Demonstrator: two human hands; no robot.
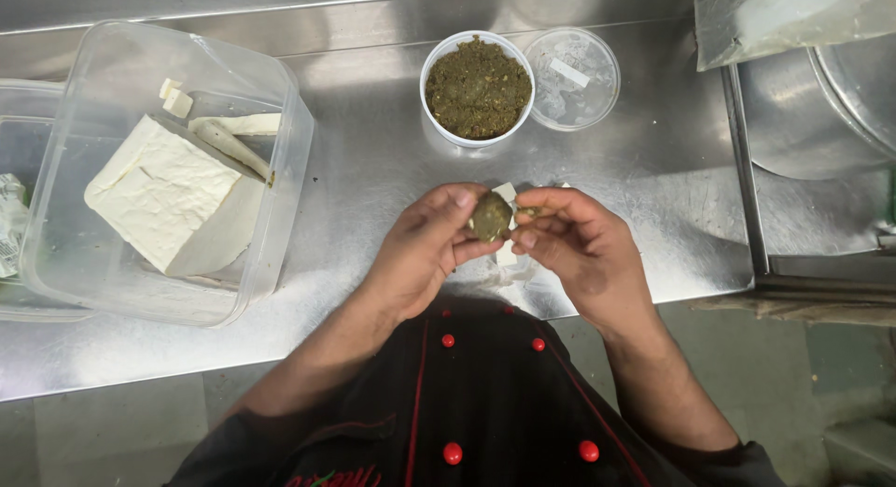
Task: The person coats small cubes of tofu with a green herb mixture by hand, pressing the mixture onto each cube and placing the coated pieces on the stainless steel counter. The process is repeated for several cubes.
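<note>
1 small white cheese piece coated in green paste [492, 216] is pinched between the fingertips of the left hand [425, 249] and the right hand [579, 249], above the steel counter [373, 170]. Beyond it, 1 white round tub of green paste [477, 88] and 1 clear round lid [572, 78] are seen side by side. 1 clear plastic box [280, 207] holds 1 large white cheese block [161, 190].

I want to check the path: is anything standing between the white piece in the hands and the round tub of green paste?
Nothing visible: bare steel counter separates the white piece from the tub.
</note>
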